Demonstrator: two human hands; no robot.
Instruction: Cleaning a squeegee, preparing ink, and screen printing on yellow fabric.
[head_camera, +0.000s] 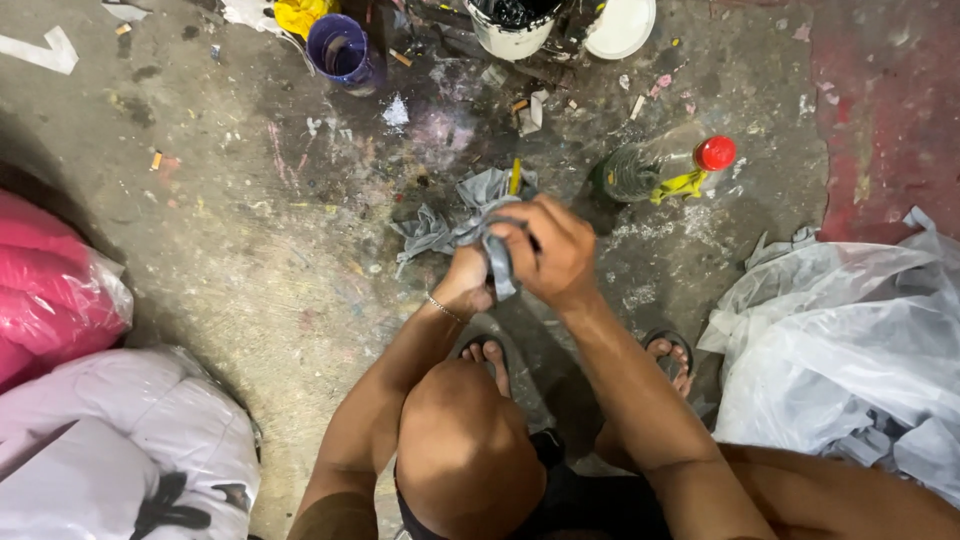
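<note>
Both hands meet above the stained concrete floor (250, 230), in front of my bent knees. My left hand (467, 280), with a thin bracelet at the wrist, grips a crumpled grey rag (470, 215). My right hand (550, 250) closes over the same rag, wrapping it around a thin yellow-handled tool (515, 177) whose tip sticks out above the cloth. Which hand holds the tool itself is hidden by the rag. My feet in sandals (670, 352) rest on the floor below the hands.
A clear plastic bottle (660, 165) with a red cap lies right of the hands. A purple cup (342, 50), a white bucket (512, 28) and a white lid (620, 25) stand at the top. Clear plastic bags (850, 340) lie right; pink (55, 290) and white (130, 440) bags left.
</note>
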